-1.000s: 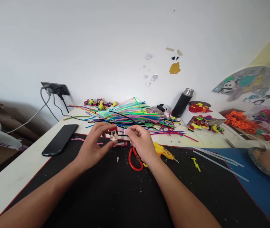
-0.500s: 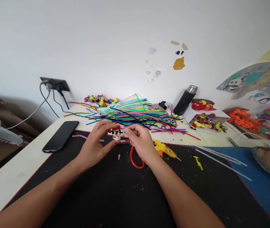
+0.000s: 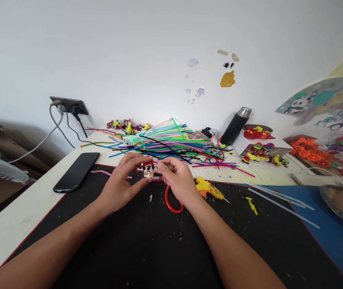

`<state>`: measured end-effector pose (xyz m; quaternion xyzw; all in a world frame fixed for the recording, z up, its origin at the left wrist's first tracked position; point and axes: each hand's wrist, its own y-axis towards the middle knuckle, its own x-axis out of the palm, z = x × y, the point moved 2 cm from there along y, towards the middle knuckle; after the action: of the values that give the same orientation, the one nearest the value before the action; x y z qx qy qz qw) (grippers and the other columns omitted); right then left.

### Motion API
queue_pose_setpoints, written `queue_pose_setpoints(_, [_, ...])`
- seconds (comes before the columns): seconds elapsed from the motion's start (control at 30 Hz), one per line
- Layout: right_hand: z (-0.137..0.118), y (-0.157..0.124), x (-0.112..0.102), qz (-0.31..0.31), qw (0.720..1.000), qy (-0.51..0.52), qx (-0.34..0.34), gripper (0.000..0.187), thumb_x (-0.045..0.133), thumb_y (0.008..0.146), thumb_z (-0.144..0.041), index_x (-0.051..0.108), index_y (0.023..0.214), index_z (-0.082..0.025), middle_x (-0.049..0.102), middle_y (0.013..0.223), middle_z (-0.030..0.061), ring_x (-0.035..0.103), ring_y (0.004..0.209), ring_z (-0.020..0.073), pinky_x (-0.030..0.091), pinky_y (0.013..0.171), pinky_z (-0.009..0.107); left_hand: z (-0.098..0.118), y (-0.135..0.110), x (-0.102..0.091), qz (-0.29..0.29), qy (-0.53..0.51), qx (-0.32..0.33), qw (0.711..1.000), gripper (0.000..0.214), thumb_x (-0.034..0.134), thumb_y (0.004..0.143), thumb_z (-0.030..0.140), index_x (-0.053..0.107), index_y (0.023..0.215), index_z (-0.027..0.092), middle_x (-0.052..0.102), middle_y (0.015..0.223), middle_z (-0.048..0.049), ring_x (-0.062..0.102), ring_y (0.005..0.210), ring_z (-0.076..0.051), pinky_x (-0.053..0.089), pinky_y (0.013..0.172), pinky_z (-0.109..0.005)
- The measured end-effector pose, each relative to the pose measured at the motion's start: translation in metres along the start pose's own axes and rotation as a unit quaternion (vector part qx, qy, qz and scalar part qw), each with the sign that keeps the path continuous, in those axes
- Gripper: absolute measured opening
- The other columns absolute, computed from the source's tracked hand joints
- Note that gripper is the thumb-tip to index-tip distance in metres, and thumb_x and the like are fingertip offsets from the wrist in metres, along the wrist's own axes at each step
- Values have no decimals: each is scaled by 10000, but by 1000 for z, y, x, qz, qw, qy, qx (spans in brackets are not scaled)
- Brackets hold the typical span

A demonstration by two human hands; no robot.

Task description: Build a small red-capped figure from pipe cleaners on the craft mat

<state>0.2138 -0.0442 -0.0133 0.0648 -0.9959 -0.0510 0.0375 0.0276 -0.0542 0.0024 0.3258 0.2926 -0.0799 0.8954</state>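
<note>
A small doll head (image 3: 148,170) with a pale face, black features and a red hat is held between the thumb and fingers of my left hand (image 3: 123,176). Close against its right side, my right hand (image 3: 176,178) has thumb and forefinger pinched together. A tiny pale bit shows at those fingertips, too small to name. Beneath my right hand lies a red looped handle (image 3: 174,211), the rest of it covered. A yellow glue gun (image 3: 210,188) rests just right of that hand. One small pink scrap (image 3: 150,198) lies on the black mat (image 3: 147,249).
Behind my hands is a heap of coloured pipe cleaners (image 3: 171,140). A phone (image 3: 76,172) lies at left. Clear glue sticks (image 3: 282,206) and a yellow piece (image 3: 251,205) are at right. A black flask (image 3: 236,126) stands at the back beside finished figures (image 3: 258,150).
The doll head has turned slightly in my left fingers, its face shifting a little to the right. Both hands stay nearly in place.
</note>
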Motion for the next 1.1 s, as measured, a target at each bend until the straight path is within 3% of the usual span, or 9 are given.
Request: queue_pose_setpoints(1.1, [0,-1,1,-5,1000,4,-1,262,710,875,-449,655,842,-195,484,600,-53,377,518,103,298,494,236,2,2,0,-3,-2,14,1000,369,687,966,334,622,1325,280,617,1226,-76,591,1148,-243,560,927,-366])
